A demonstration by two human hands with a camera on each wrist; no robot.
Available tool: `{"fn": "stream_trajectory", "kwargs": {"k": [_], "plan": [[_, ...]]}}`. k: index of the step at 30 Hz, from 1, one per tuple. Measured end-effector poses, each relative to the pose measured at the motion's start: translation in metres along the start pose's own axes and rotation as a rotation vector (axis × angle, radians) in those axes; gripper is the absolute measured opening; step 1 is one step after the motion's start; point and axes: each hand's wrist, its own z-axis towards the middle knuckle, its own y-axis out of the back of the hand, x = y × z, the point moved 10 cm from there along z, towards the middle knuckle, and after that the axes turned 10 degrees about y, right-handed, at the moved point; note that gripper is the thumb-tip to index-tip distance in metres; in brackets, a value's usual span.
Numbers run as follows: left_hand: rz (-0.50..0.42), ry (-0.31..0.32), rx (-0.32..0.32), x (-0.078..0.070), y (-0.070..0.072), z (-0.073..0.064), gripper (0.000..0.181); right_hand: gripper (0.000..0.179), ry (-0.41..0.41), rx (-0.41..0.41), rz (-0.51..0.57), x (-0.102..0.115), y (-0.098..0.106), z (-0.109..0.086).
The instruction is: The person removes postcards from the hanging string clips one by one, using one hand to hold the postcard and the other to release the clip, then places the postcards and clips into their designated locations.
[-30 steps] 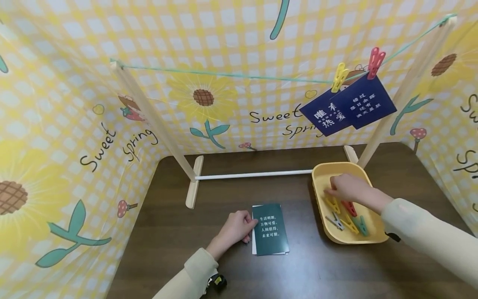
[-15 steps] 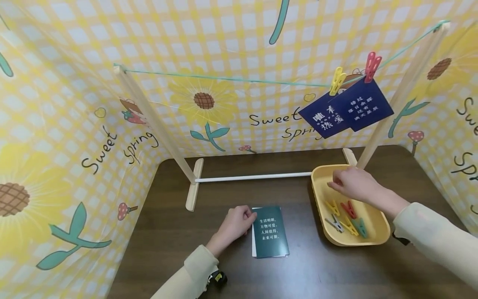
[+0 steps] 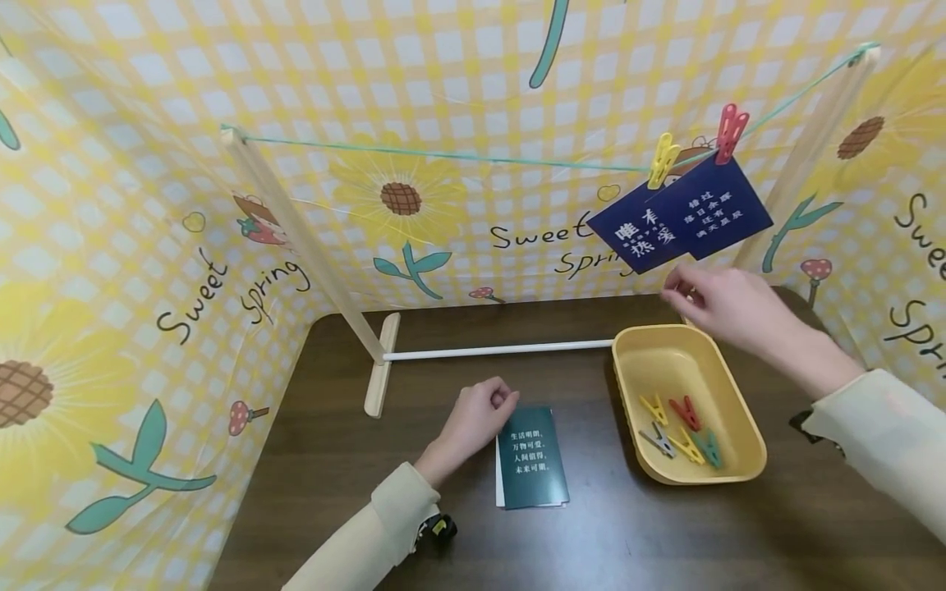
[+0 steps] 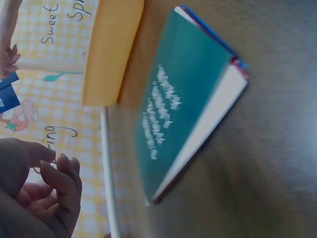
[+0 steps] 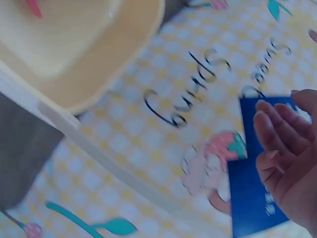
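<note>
In the head view, my left hand (image 3: 476, 417) is raised at the upper left corner of a stack of cards (image 3: 535, 460) topped by a dark green one with white writing. The left wrist view shows that hand (image 4: 47, 191) loosely bent, holding nothing, apart from the cards. My right hand (image 3: 727, 312) is in the air over the back of a yellow basket (image 3: 624, 386), just below two hanging dark blue cards (image 3: 732, 213). Its fingers (image 5: 277, 126) are relaxed and I see nothing in them. A yellow clothespin (image 3: 664, 160) and a red clothespin (image 3: 732, 133) hold the blue cards on a green string.
Several clothespins (image 3: 683, 410) lie in the basket. The green string (image 3: 443, 154) runs between two wooden posts (image 3: 296, 238), and a white rod (image 3: 502, 350) joins them low down. Behind stands a yellow checked cloth (image 3: 502, 74).
My right hand has risen out of the basket and moved back toward the hanging cards. My left hand has come off the card stack's left edge and shifted slightly up and away.
</note>
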Motion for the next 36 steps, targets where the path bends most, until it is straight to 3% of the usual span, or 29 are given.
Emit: {"fn": "stream_trajectory", "kwargs": {"k": [3,12,16,23,26,32,36], "plan": [[-0.026,-0.025,-0.001,-0.012,0.002,0.004,0.016,0.006,0.038,-0.077,-0.037,0.003,0.026,0.006],[-0.036,-0.111,-0.021,-0.047,0.009,0.017,0.02,0.017,0.164,-0.189,-0.158,0.019,0.093,0.028],[-0.071,-0.141,-0.025,-0.061,0.01,0.026,0.021,0.02,0.127,-0.156,-0.155,0.018,0.113,0.043],[-0.227,-0.19,-0.032,-0.09,0.011,0.048,0.02,0.029,0.124,-0.158,-0.087,0.013,0.137,0.074],[-0.288,-0.189,-0.02,-0.103,0.011,0.056,0.023,0.035,0.082,-0.097,-0.047,0.006,0.139,0.087],[-0.375,-0.211,0.001,-0.132,0.012,0.073,0.028,0.054,-0.062,0.126,0.033,-0.011,0.129,0.096],[-0.43,-0.218,0.045,-0.15,0.011,0.085,0.032,0.056,-0.099,0.18,0.106,-0.015,0.121,0.097]]}}
